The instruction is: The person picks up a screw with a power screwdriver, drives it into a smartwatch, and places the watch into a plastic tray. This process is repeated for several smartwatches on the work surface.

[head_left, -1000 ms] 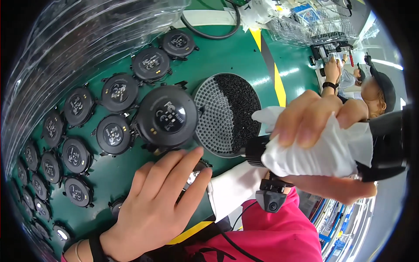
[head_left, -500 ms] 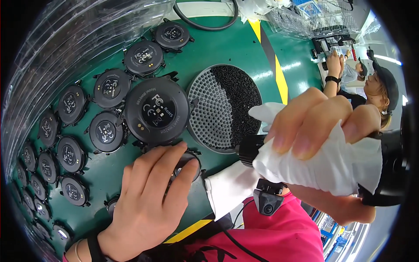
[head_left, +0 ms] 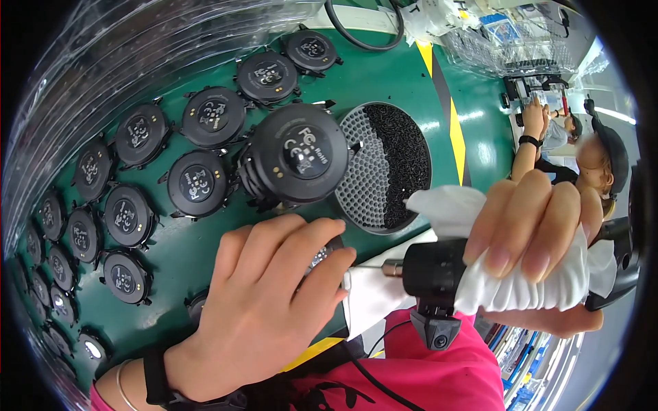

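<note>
Screwdriver [head_left: 433, 270], black, wrapped in white cloth [head_left: 524, 291], fills the right grip [head_left: 538, 226]; left grip [head_left: 264, 288] clasps a watch case [head_left: 318, 258].

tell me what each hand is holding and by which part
The right hand holds a black driver by its white-wrapped body. The left hand has its fingers around a watch case; exact contact is hidden.

Black screwdriver [head_left: 433, 270] (white-wrapped), sideways near watch [head_left: 319, 256]

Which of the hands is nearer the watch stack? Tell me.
Left. The left hand is just below the watch stack in the picture; the right hand is farther off to its right, gripping a cloth-wrapped driver.
</note>
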`<action>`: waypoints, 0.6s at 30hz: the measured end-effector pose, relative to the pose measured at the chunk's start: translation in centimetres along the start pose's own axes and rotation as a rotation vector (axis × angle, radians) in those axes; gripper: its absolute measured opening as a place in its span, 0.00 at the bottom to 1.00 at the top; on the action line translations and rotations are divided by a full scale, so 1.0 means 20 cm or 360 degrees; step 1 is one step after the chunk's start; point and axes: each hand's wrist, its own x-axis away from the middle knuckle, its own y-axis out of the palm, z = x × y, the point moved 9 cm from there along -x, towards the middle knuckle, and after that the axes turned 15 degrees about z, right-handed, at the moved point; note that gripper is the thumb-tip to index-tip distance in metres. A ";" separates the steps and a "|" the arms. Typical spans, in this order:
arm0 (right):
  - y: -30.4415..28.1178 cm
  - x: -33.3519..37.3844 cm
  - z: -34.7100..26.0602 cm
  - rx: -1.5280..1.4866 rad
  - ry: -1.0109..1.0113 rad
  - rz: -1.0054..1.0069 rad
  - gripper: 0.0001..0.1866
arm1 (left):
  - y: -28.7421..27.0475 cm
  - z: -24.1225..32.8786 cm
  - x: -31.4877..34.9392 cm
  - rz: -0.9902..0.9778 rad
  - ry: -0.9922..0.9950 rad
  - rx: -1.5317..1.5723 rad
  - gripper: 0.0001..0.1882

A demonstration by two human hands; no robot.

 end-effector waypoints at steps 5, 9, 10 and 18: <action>0.02 0.02 0.02 -0.0058 0.0058 0.0040 0.30 | -0.01 0.00 0.01 0.0106 0.0112 0.0008 0.16; 0.02 0.02 0.02 -0.0090 0.0063 0.0065 0.30 | -0.01 -0.01 0.01 0.0142 0.0063 0.0039 0.13; 0.02 0.02 0.02 -0.0103 0.0070 0.0080 0.30 | -0.01 -0.01 0.01 0.0143 0.0061 0.0038 0.13; 0.04 0.04 0.04 -0.0140 0.0040 0.0043 0.28 | -0.02 0.01 0.01 0.0150 0.0059 -0.0007 0.13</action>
